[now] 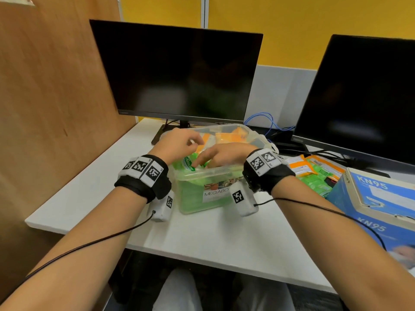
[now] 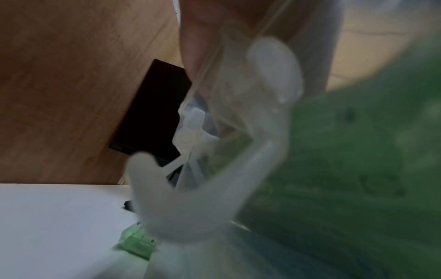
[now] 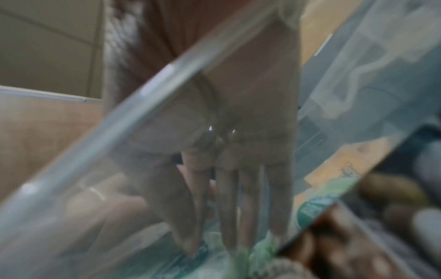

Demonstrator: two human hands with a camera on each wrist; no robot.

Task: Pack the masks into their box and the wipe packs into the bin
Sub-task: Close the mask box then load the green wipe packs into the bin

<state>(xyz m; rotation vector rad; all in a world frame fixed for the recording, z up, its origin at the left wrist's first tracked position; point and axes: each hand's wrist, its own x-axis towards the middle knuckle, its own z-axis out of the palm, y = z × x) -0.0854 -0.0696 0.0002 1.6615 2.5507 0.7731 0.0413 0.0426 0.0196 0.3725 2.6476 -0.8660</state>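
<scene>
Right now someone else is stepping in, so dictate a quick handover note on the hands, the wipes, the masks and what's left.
Left hand: over the clear bin, fingers curled; whether it holds anything is unclear.
Right hand: fingers straight, pressing green wipe packs down in the bin.
Done: green and orange packs already in the bin.
Left: more wipe packs lie on the desk beside the KN95 mask box. No loose masks visible.

A white desk (image 1: 215,239) carries two dark monitors (image 1: 177,72); left of it a wooden partition (image 1: 45,86), behind it a yellow wall (image 1: 292,30).
</scene>
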